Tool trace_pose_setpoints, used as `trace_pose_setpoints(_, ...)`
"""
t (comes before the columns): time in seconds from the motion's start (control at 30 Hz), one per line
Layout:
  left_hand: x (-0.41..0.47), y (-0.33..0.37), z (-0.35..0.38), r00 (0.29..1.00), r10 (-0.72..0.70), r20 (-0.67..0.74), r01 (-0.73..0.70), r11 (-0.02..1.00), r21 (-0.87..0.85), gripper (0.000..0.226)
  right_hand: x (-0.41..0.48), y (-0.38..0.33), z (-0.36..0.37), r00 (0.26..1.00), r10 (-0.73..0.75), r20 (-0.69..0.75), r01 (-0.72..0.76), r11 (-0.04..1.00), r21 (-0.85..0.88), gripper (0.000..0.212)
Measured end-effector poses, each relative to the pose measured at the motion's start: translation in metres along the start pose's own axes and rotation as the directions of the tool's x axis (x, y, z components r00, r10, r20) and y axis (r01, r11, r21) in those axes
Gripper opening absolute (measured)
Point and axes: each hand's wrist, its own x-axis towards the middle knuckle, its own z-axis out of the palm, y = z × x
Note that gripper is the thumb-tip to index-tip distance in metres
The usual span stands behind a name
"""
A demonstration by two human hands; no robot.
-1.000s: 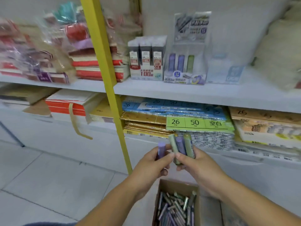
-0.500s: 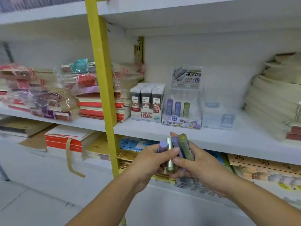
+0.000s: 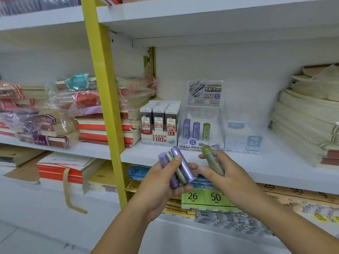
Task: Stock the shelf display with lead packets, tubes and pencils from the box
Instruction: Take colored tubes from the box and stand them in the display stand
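Your hands have parted: left hand (image 3: 162,186) grips three tubes (image 3: 182,164); right hand (image 3: 230,177), just beside it, now holds one green tube (image 3: 211,158).

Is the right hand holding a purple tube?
No, the right hand holds one green tube; the two purple tubes are in the left hand.

Head-worn view, facing forward, slightly down, close to shelf (image 3: 183,158)
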Motion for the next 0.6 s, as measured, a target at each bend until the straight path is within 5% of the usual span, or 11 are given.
trace_pose_setpoints(0.17, 0.001, -0.001, 0.009, 0.999, 0.029, 0.013, -0.030, 0.999, 0.040, 0.040, 0.003, 0.000, 0.004, 0.999, -0.032, 0.028, 0.028, 0.994, 0.110, 0.030)
trace_pose_setpoints(0.37, 0.006, 0.005, 0.008, 0.997, 0.068, -0.025, -0.067, 0.997, 0.049, 0.041, 0.014, 0.003, 0.002, 0.999, -0.028, -0.033, 0.032, 0.993, 0.115, 0.010)
trace_pose_setpoints(0.6, 0.018, 0.008, 0.013, 0.993, 0.121, 0.018, -0.122, 0.988, 0.097, 0.040, 0.022, 0.000, -0.001, 0.997, -0.024, -0.067, 0.040, 0.968, 0.246, 0.031)
